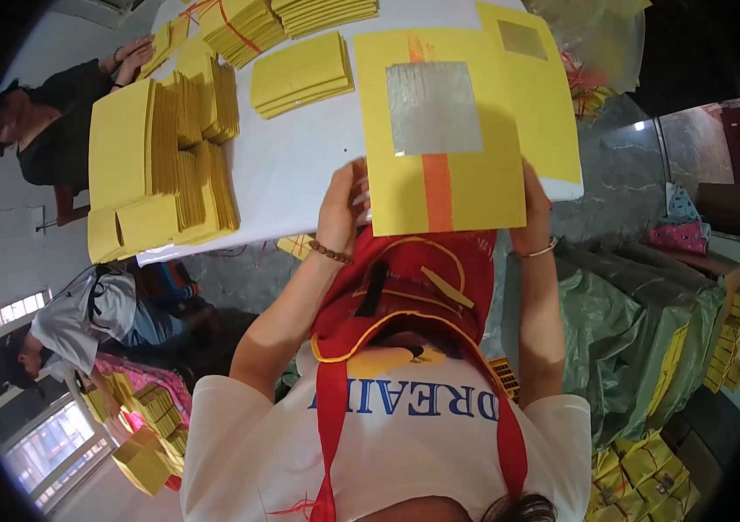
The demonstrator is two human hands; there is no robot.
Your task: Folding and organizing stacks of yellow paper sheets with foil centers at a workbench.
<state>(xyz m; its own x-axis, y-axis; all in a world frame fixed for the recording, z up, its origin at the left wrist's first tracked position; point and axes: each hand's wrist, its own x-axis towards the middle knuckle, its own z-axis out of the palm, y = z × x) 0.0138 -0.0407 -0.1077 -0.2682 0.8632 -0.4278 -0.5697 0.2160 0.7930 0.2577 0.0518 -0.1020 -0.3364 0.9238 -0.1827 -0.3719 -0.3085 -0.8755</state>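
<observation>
A stack of yellow joss paper (492,139), with a silver foil square (435,109) and an orange stripe on its top sheet, is between my hands at the table's near edge. My left hand (341,204) grips its left side, fingers partly hidden along the edge. On the right side my right hand (535,209) holds it too, most of its fingers behind the paper. Another large yellow sheet (553,113) with a foil patch lies on the table just beyond, to the right. A smaller yellow stack (300,74) rests on the white table (287,165) to the left.
Several folded yellow paper bundles (131,139) crowd the table's left side, and one tied bundle (239,30) lies at the far edge. One person (57,122) works at the far left; another (100,313) bends over lower left. Green-covered piles (605,339) stand at my right.
</observation>
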